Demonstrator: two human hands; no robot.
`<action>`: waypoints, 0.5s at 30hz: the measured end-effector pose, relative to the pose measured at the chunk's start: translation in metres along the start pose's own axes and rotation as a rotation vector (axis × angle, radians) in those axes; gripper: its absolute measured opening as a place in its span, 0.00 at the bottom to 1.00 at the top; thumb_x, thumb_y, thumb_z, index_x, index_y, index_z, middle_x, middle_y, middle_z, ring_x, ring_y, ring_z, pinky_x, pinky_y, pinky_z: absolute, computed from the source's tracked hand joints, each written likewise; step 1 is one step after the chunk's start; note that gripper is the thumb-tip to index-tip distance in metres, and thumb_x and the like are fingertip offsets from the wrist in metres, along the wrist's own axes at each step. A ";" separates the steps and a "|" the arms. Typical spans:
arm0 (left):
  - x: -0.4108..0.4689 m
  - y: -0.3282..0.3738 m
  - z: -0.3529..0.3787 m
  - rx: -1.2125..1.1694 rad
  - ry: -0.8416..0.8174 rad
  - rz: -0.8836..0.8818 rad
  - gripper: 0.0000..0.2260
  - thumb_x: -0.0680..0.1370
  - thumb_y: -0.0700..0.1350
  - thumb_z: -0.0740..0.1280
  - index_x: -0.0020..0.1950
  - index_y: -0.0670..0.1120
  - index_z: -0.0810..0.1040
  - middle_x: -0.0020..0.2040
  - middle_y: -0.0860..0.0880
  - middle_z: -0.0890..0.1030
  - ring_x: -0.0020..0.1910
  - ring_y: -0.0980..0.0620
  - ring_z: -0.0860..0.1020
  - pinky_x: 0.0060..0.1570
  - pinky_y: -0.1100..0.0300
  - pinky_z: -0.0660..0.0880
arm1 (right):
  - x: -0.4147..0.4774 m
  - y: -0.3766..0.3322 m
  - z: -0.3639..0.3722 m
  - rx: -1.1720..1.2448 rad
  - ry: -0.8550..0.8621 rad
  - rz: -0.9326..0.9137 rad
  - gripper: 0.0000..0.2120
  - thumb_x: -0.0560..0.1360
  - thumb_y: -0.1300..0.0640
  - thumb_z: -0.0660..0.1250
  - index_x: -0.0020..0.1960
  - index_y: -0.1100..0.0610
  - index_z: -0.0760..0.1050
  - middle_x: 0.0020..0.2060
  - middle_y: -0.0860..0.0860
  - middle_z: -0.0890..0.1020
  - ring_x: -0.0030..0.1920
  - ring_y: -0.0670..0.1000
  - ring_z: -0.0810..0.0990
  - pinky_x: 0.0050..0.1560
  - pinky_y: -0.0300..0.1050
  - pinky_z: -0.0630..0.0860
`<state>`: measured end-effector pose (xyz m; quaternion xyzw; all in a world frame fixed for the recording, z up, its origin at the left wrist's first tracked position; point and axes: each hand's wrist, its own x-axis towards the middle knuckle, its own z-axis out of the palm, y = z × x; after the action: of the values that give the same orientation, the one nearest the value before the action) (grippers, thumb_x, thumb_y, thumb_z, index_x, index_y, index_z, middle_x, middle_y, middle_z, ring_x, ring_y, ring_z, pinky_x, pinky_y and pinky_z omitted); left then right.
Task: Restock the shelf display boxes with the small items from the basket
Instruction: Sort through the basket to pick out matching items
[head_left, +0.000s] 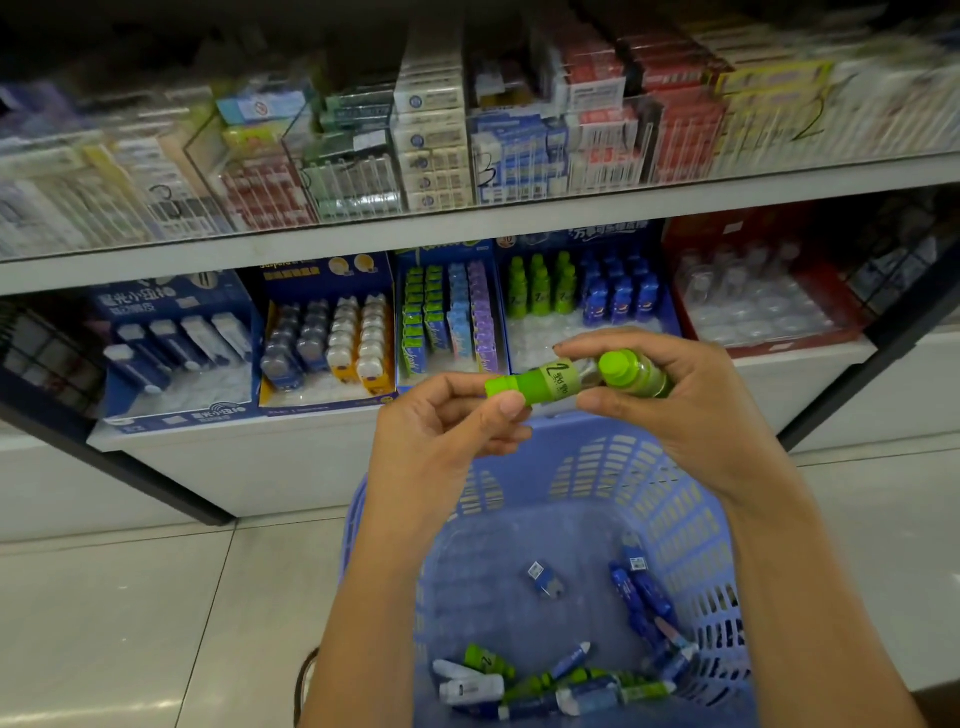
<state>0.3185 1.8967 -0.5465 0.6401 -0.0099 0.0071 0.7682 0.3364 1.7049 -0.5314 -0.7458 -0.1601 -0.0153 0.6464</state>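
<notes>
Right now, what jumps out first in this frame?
Centre frame, the left hand pinches the cap end of a green bottle lying sideways, while the right hand grips a second green bottle. Below them stands a lilac basket with green, blue and white items at its bottom. Behind, on the lower shelf, a blue display box holds upright green bottles, with bare tray in front of them.

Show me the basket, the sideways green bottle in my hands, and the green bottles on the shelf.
basket (597, 467), head view, far wall.
sideways green bottle (558, 379), head view, its label.
shelf green bottles (540, 296), head view, middle bottle's body.
</notes>
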 end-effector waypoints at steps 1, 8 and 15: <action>0.000 -0.002 0.003 -0.012 -0.009 -0.005 0.12 0.62 0.48 0.75 0.43 0.48 0.81 0.39 0.45 0.85 0.38 0.48 0.84 0.37 0.64 0.79 | 0.001 0.001 0.001 0.009 -0.009 -0.011 0.16 0.64 0.58 0.73 0.52 0.51 0.81 0.51 0.45 0.83 0.51 0.42 0.82 0.52 0.31 0.76; 0.003 -0.007 0.009 0.042 -0.005 0.128 0.14 0.64 0.42 0.76 0.47 0.52 0.80 0.46 0.49 0.85 0.47 0.51 0.84 0.44 0.65 0.78 | 0.007 0.018 0.009 0.260 0.042 0.048 0.13 0.67 0.54 0.71 0.51 0.50 0.81 0.48 0.48 0.84 0.50 0.48 0.83 0.50 0.38 0.79; 0.006 -0.014 0.013 0.164 0.055 0.143 0.15 0.62 0.47 0.77 0.46 0.53 0.80 0.43 0.52 0.86 0.44 0.53 0.84 0.44 0.65 0.79 | 0.013 0.029 0.006 0.359 0.069 0.120 0.10 0.65 0.52 0.73 0.45 0.51 0.83 0.42 0.50 0.86 0.44 0.50 0.85 0.45 0.38 0.80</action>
<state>0.3251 1.8813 -0.5579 0.6982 -0.0336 0.0803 0.7106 0.3549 1.7106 -0.5570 -0.6257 -0.0934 0.0265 0.7740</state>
